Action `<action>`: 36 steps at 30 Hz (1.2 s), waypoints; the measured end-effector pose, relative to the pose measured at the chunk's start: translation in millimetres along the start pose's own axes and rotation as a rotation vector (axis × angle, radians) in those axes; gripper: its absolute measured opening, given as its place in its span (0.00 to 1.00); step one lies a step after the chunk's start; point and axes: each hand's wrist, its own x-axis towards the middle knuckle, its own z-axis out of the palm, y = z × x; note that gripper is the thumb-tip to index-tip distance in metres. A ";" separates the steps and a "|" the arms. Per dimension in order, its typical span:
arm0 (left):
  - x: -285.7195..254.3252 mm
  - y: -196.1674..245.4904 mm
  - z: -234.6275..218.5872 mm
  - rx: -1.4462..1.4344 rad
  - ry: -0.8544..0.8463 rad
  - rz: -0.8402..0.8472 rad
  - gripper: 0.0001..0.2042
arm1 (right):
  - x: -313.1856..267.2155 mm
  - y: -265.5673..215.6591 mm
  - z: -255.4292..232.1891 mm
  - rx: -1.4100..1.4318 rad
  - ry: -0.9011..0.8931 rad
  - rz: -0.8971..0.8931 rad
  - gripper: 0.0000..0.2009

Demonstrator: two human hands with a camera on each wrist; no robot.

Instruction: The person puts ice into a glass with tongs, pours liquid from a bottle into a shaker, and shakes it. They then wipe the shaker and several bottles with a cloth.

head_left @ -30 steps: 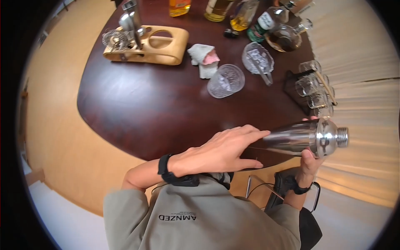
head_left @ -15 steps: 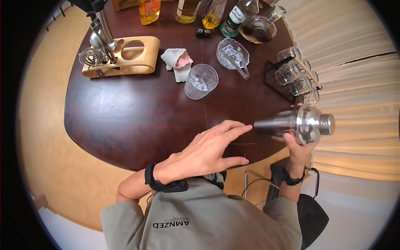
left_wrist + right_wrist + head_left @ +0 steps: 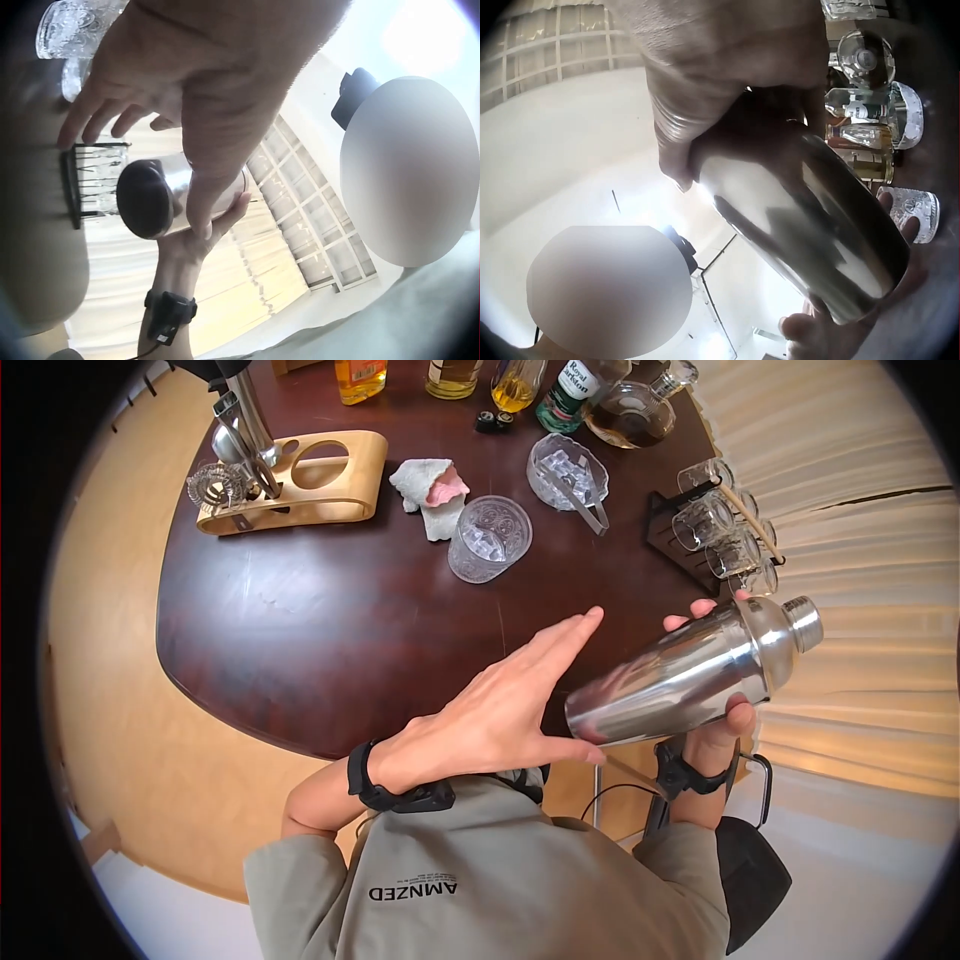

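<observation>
A shiny metal shaker [image 3: 670, 680] is held tilted over the table's near right edge, its capped end up to the right. My right hand [image 3: 722, 735] grips it near the shoulder, thumb on the near side and fingertips on the far side. My left hand [image 3: 490, 710] is beside the shaker's base, fingers straight and thumb spread; whether it touches the base I cannot tell. In the left wrist view the dark base of the shaker [image 3: 145, 198] faces the left hand [image 3: 217, 90]. In the right wrist view the right hand [image 3: 735, 67] wraps the shaker's upper part [image 3: 802, 217].
On the table [image 3: 300, 620] stand a patterned glass with ice [image 3: 488, 540], an ice bowl with tongs [image 3: 567, 472], a folded cloth [image 3: 430, 485], a wooden bar-tool stand [image 3: 365, 470], several bottles at the back and a rack of glasses [image 3: 715, 530] at the right.
The shaker has swung so its base points down and left, nearer the left hand, while its cap has risen. The left hand's fingers have straightened and lifted.
</observation>
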 end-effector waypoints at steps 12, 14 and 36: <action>-6.9 -2.1 2.2 -0.077 0.095 -0.052 0.46 | 18.3 11.4 52.1 -0.026 -0.032 0.042 0.76; -5.7 -5.9 1.0 -0.015 0.157 -0.051 0.46 | 14.3 16.7 47.7 0.035 0.038 0.196 0.71; 23.0 4.9 -24.8 0.178 0.128 0.019 0.42 | 22.9 2.4 59.7 -0.457 -0.036 0.185 0.29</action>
